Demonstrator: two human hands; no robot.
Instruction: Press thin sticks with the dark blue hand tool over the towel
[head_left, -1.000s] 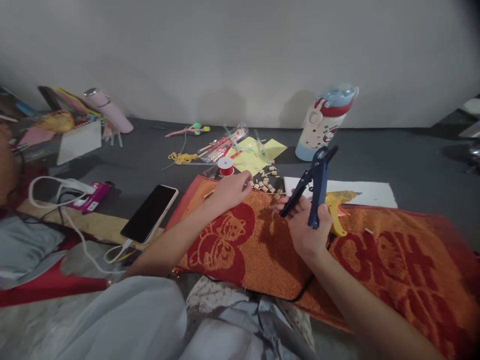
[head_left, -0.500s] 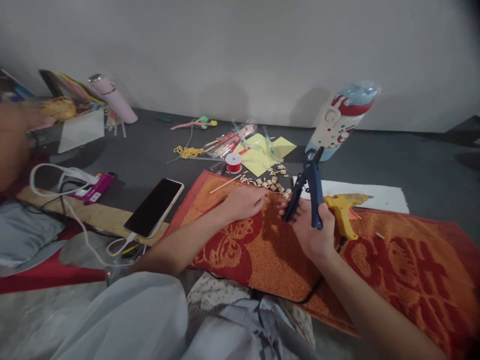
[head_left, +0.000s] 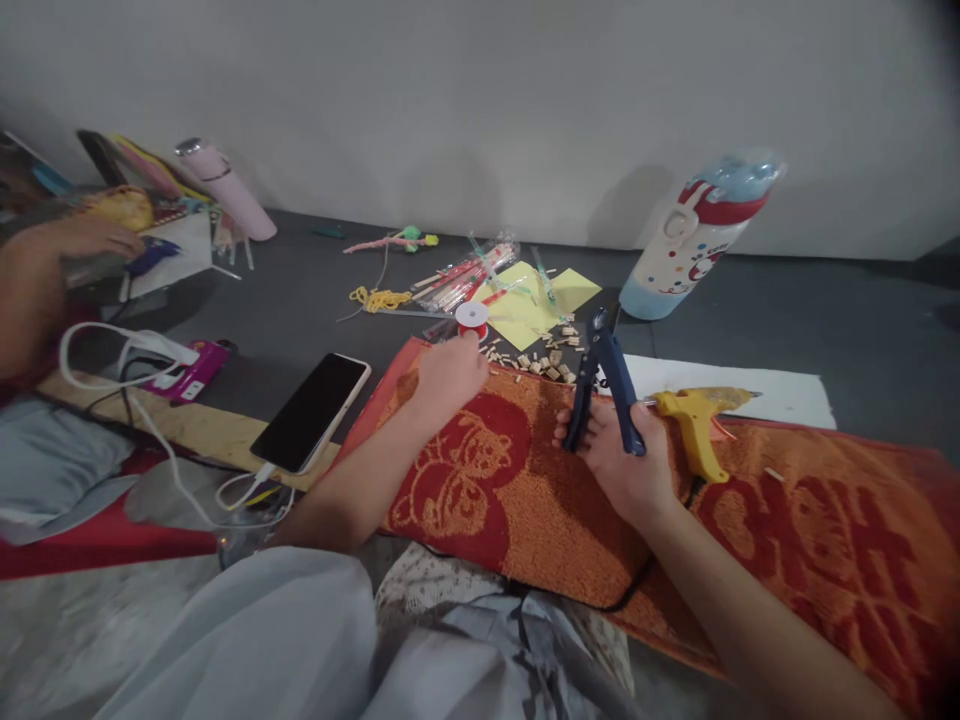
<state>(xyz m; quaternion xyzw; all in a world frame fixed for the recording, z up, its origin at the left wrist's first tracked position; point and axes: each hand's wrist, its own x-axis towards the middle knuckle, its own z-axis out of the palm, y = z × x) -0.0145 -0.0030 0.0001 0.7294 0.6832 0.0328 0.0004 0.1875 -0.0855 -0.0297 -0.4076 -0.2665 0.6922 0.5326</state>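
My right hand (head_left: pixel 626 460) holds the dark blue cutter (head_left: pixel 616 385) upright by its spread handles, palm up over the orange and red towel (head_left: pixel 555 520). At the towel's back edge is my left hand (head_left: pixel 452 375), its fingers curled just in front of the red spool (head_left: pixel 472 318); what they hold, if anything, is hidden. Small cut wood pieces (head_left: pixel 553 366) lie between the hands, behind the towel. A yellow glue gun (head_left: pixel 696 425) rests right of my right hand, partly on a white sheet (head_left: pixel 787 390).
A phone (head_left: pixel 311 412) with a white cable lies at the left, near a purple power strip (head_left: pixel 196 372). Yellow paper (head_left: pixel 517 325), wrapped sticks and a white-blue bottle (head_left: pixel 686 245) stand or lie behind. Another person's hand (head_left: pixel 82 240) is at far left.
My left hand has moved left and back toward the spool, and the thin stick near it is no longer visible. The other person's hand has come forward over the far-left items.
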